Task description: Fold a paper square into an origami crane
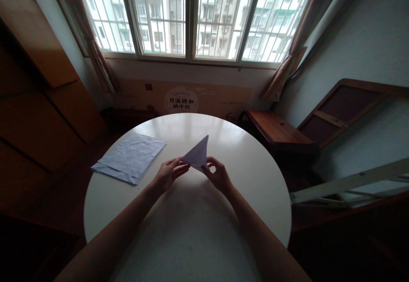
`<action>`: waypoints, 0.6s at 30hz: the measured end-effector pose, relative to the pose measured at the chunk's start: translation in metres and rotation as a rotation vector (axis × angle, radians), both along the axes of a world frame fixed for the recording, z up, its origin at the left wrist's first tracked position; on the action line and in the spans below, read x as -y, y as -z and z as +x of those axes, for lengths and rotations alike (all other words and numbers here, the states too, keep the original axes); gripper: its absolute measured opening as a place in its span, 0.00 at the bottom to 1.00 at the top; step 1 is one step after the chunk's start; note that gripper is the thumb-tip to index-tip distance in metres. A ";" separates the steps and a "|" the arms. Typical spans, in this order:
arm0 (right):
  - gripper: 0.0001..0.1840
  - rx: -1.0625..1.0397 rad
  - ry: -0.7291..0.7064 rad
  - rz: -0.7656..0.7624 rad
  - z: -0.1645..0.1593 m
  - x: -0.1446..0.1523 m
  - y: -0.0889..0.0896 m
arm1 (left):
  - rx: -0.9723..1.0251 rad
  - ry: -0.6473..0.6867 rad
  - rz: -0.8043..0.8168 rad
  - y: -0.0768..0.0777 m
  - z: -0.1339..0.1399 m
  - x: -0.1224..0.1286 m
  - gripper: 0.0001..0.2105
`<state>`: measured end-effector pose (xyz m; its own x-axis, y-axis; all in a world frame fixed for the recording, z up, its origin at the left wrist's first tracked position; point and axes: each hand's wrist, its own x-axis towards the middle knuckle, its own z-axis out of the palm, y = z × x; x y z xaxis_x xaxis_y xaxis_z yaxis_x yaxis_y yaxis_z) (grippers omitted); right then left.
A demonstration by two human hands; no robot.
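Note:
Between my two hands is a folded piece of paper (198, 152), pale violet-white and triangular, with one sharp point up and to the right. My left hand (168, 173) pinches its left corner between thumb and fingers. At the lower right corner, my right hand (220, 174) grips the paper with thumb and index finger, the other fingers curled. The folded paper appears held just above the white round table (255, 179). To the left of my left hand lies a stack of creased paper sheets (132, 156), flat on the table near its left edge.
A low wooden bench (277, 126) stands beyond the table at the right, near a leaning wooden frame (345, 103). Barred windows (162, 13) and a printed banner (211, 94) are ahead. Wooden cabinets (41, 124) line the left side.

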<state>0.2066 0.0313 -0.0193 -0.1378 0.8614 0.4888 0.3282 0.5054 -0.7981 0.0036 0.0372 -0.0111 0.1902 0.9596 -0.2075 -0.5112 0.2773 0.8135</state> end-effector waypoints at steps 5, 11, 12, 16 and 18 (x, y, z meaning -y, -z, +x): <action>0.09 0.207 -0.079 0.081 -0.002 0.005 0.004 | 0.012 -0.016 0.000 0.000 0.000 -0.001 0.11; 0.15 0.268 -0.089 -0.063 -0.002 0.005 0.006 | -0.001 -0.025 0.036 0.003 0.000 -0.002 0.15; 0.16 0.265 -0.098 -0.067 -0.002 0.005 0.005 | 0.003 -0.022 0.037 0.003 0.000 -0.002 0.16; 0.17 0.254 -0.071 -0.030 -0.004 0.007 0.003 | 0.004 -0.005 0.036 0.001 -0.001 -0.002 0.18; 0.16 0.252 -0.086 -0.017 -0.006 0.008 0.003 | -0.026 0.003 0.033 0.001 -0.001 -0.001 0.18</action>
<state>0.2004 0.0235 -0.0221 -0.3264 0.8491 0.4153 0.4739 0.5271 -0.7054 0.0026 0.0384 -0.0119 0.1882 0.9654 -0.1807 -0.4886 0.2516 0.8354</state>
